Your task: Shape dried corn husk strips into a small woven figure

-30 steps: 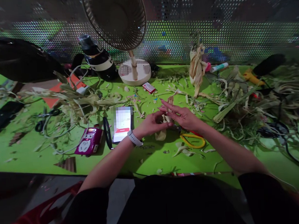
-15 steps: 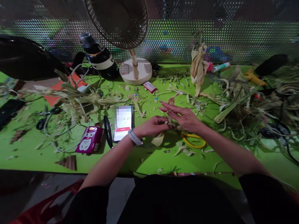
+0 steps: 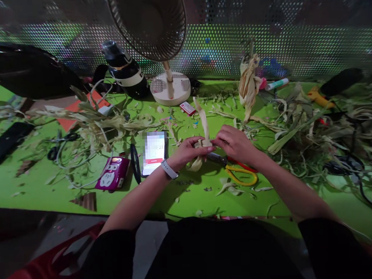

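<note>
My left hand (image 3: 191,152), with a pale watch on the wrist, pinches a bundle of dried husk (image 3: 204,143). One long pale husk strip (image 3: 202,118) stands up from the bundle, and a wider piece hangs below the fingers. My right hand (image 3: 231,143) is closed at the right side of the bundle, its fingertips pressed together on the husk. Scissors (image 3: 241,175) with yellow and red handles lie just below my right hand, the blades partly under the hands.
A lit phone (image 3: 154,153), a purple socket block (image 3: 112,174) and a black ring-shaped item lie left. Behind stand a fan (image 3: 170,88) and a black bottle (image 3: 128,76). Husk piles (image 3: 296,126) with cables cover the right; more husk lies left.
My right hand's spread fingers have closed at the bundle and shifted slightly right. The long strip now stands upright, and more of the scissors shows.
</note>
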